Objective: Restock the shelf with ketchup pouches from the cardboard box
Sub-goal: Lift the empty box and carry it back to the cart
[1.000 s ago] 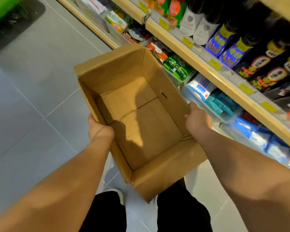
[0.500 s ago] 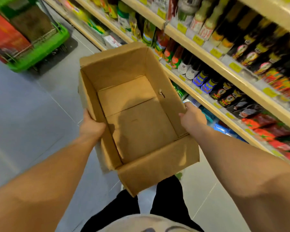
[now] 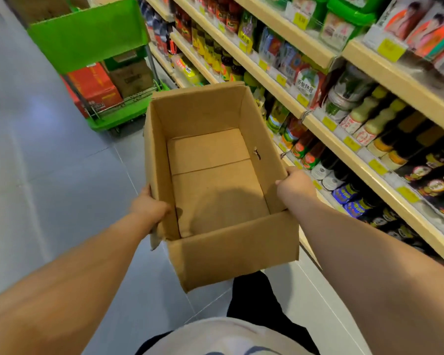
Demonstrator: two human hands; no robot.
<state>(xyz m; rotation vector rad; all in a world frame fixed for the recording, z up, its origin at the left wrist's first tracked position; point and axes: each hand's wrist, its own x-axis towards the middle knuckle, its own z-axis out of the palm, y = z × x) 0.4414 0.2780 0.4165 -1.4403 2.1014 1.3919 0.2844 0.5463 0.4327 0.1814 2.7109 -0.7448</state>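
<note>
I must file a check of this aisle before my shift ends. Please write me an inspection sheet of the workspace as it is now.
Surface: grey tiled floor; no table seen.
Job's things: cardboard box held open side up, bottom bare, no pouches seen inside.
Clutter: green cart ahead, a red carton on it.
Hands: left hand grips the box's left wall; right hand grips its right wall.
Cables: nothing seen.
Surroundings: shelf on the right, stocked with bottles.
</note>
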